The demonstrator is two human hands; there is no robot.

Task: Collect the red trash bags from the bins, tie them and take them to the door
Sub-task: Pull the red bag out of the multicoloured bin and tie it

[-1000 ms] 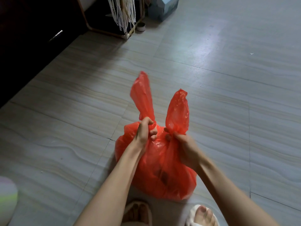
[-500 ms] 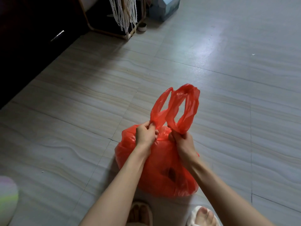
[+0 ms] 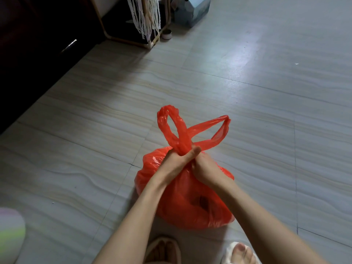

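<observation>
A full red trash bag (image 3: 192, 208) sits on the tiled floor just in front of my feet. Its two handle loops (image 3: 182, 130) stand up crossed over each other above the bag's mouth, one pointing up-left, the other stretched to the right. My left hand (image 3: 177, 161) grips the bunched base of the loops, thumb pressed against the plastic. My right hand (image 3: 206, 168) is pressed against the left one and holds the bag's neck; its fingertips are hidden under the plastic.
A dark cabinet (image 3: 38, 54) fills the left edge. A wooden-framed stand with white fringe (image 3: 144, 18) and a small box (image 3: 192, 8) stand at the back. A pale round object (image 3: 10, 231) sits at the lower left. My slippered feet (image 3: 163, 250) are below the bag.
The two handles went from standing apart, to side by side, to crossed over each other. My hands have come together at the bag's neck.
</observation>
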